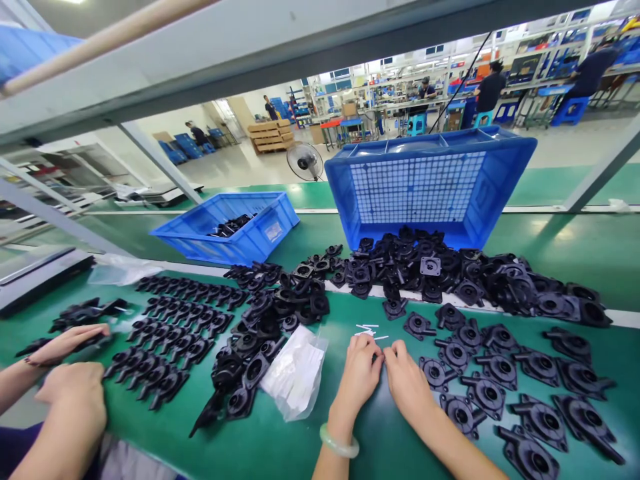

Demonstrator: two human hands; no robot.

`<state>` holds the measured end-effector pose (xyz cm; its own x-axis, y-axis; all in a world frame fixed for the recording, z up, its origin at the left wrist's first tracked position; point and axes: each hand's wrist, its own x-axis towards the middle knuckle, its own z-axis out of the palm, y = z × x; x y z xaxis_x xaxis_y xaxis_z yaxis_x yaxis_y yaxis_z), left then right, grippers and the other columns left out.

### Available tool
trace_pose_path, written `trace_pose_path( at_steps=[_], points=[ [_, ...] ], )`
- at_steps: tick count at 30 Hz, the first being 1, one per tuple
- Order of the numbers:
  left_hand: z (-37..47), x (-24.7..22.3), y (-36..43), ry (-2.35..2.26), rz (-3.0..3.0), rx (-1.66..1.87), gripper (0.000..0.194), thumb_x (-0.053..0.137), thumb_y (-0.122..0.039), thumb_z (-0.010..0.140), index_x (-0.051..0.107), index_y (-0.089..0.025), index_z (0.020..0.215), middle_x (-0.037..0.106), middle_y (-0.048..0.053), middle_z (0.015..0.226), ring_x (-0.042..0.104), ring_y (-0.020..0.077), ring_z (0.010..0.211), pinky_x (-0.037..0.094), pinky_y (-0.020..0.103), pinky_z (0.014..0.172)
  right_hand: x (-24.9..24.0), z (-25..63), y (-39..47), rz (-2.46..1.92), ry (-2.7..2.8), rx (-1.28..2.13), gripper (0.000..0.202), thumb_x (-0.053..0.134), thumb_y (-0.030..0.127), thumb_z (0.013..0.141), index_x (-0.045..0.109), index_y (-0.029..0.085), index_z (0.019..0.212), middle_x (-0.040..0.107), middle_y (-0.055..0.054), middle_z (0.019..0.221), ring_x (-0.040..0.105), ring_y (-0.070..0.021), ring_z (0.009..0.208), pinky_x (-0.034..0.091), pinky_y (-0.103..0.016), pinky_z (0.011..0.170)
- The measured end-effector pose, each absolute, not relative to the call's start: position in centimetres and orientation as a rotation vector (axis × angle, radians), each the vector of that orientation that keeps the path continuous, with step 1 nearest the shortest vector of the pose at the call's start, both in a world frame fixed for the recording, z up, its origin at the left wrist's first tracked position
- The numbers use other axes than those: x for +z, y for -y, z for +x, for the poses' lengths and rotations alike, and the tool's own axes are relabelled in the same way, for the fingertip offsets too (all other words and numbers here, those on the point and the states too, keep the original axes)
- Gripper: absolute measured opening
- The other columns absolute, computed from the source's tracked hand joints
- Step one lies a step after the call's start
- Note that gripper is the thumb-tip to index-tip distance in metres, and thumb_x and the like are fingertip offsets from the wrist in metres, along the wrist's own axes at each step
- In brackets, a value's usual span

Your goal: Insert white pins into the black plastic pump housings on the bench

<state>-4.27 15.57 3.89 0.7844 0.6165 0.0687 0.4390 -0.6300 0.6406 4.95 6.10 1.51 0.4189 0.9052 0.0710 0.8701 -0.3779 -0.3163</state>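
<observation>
Left hand (361,363): knuckles up, fingers curled narrow; its fingertips are hidden, so I cannot tell whether it grips anything.
Right hand (404,377): fingers bent and drawn together, tips touching or just beside the left's; a held piece cannot be made out.
Pins (367,330): a few, thin and white, loose just beyond the left fingertips.
Bag (296,373): clear, full of white strips, left of the hands.
Housings (493,395): black, spread singly on the right, some close against the right forearm.
Near heap (255,340): more housings, piled just beyond and left of the bag.
Rows (170,327): housings lined up farther left.
Co-worker's hands (75,393): at the far left, by dark parts.
Far heap (415,267): housings spilling before the crate, blocking the way to it.
Crate (430,150): blue, tipped on its side, grid base showing.
Bin (200,240): blue, dark parts inside.
Beam (250,63): crosses overhead, hiding some of the room.
Pose: forearms rise from the bottom edge and converge; bangle (339,441) on the left wrist.
Label (273,231): pale, on the bin; unreadable.
</observation>
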Motion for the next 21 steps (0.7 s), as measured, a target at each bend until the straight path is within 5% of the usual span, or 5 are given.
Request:
trace_pose_path(
  at_steps=[3,11,21],
  points=[
    [-4.1,4.9,-16.5,-0.751,2.234,0.432,0.003,0.055,-0.017,0.085,0.058,-0.017,0.085,0.054,0.006,0.099,0.048,0.0198,0.098,0.040,0.036,0.090,1.7,4.8,-5.6,-2.424,1.552,0.137,0.023,0.036,0.007,0.091,0.057,0.016,0.097,0.053,-0.010,0.099,0.063,-0.0221,0.081,0.047,-0.029,0.053],
    [3.0,4.2,-19.4,-0.905,2.465,0.547,0.022,0.060,-0.029,0.086,0.062,-0.013,0.100,0.057,0.010,0.100,0.051,0.0238,0.097,0.040,0.038,0.090,1.0,3.9,-4.3,-2.417,1.597,0.061,0.032,0.035,-0.007,0.079,0.060,0.011,0.088,0.058,-0.014,0.097,0.058,-0.0263,0.085,0.052,-0.039,0.072],
    [7.3,3.1,-20.7,-0.962,2.281,0.565,0.013,0.067,-0.025,0.079,0.062,-0.014,0.085,0.060,0.005,0.085,0.056,0.0163,0.082,0.041,0.029,0.080,0.9,3.5,-3.6,-2.347,1.602,0.041,0.033,0.034,-0.007,0.079,0.061,0.010,0.090,0.057,-0.013,0.096,0.052,-0.0269,0.085,0.049,-0.041,0.072]
  ],
)
